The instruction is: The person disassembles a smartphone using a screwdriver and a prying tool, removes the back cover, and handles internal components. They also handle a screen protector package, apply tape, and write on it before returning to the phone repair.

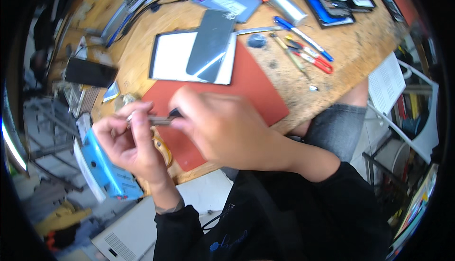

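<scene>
Both hands meet over the near edge of the red mat: the left hand pinches a thin metal tool level between thumb and fingertips, while the right hand closes on its dark end, seemingly so one hand steadies it as the other works the tip. The tool is blurred, so its kind is unclear. Behind, a grey phone back lies tilted across a white-screened tablet, with screwdrivers laid within reach on the wooden bench.
</scene>
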`<state>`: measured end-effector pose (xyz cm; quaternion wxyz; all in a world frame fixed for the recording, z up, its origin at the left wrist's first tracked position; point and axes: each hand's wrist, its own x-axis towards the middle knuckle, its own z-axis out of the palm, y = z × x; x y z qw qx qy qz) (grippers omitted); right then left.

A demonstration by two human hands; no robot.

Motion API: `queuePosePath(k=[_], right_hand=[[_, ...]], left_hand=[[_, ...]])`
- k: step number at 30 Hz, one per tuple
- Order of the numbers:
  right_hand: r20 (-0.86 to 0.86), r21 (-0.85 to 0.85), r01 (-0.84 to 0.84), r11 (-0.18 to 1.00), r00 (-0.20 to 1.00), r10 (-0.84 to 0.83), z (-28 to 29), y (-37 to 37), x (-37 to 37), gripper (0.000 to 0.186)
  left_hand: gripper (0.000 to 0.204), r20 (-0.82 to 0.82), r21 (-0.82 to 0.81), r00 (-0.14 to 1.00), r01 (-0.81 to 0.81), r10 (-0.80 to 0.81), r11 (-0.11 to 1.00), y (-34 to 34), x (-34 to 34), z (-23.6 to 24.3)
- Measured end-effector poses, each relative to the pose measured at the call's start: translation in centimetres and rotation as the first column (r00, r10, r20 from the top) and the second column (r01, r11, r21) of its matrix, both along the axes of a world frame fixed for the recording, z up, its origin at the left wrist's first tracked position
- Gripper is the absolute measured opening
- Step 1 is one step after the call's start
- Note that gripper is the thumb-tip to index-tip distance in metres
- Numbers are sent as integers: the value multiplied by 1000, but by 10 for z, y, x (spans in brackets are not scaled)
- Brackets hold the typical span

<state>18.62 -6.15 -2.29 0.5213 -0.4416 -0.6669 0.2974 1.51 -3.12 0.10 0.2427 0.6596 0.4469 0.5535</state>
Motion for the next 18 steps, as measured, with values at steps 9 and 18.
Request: queuePosePath(k=[9,18], right_hand=[[72,60,103,993,992,-107,1,-5,-6,22],[168,282,259,924,935,-313,-4,-10,-25,25]], left_hand=[[15,74,0,993,92,-92,996,0,-1,2],[13,74,4,994,82,-82,997,-4,2,4]])
